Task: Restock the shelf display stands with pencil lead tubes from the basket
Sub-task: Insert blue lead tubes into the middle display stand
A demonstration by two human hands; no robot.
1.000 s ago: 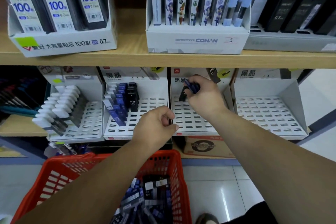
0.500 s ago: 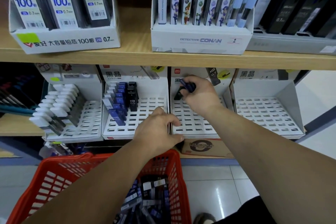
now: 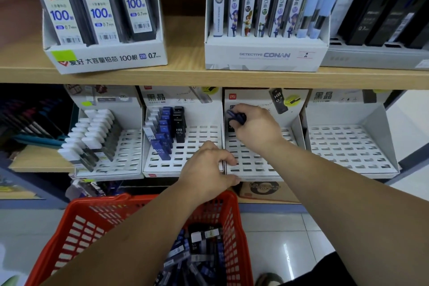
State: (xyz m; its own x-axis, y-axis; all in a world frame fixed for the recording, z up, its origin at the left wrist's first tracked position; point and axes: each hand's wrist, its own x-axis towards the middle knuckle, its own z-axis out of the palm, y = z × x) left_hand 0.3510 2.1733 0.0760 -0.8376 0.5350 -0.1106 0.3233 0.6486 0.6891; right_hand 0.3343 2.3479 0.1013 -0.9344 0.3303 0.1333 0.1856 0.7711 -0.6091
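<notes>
Right grip [image 3: 255, 126] is curled tight round a few blue lead tubes [image 3: 236, 116] at the back-left corner of the third stand [image 3: 250, 170] — tubes tilted, long axis running 10 to 4 o'clock, ends toward 10. Left grip [image 3: 206, 169] pinches that stand's front lip at its 7 o'clock corner — red basket [image 3: 76, 223] down at 6.

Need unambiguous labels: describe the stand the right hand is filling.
Under the wooden shelf sit four white slotted stands. Take the third stand from the left. Its header reads HB 0.7, and it alone has the right hand holding blue tubes at its back.
</notes>
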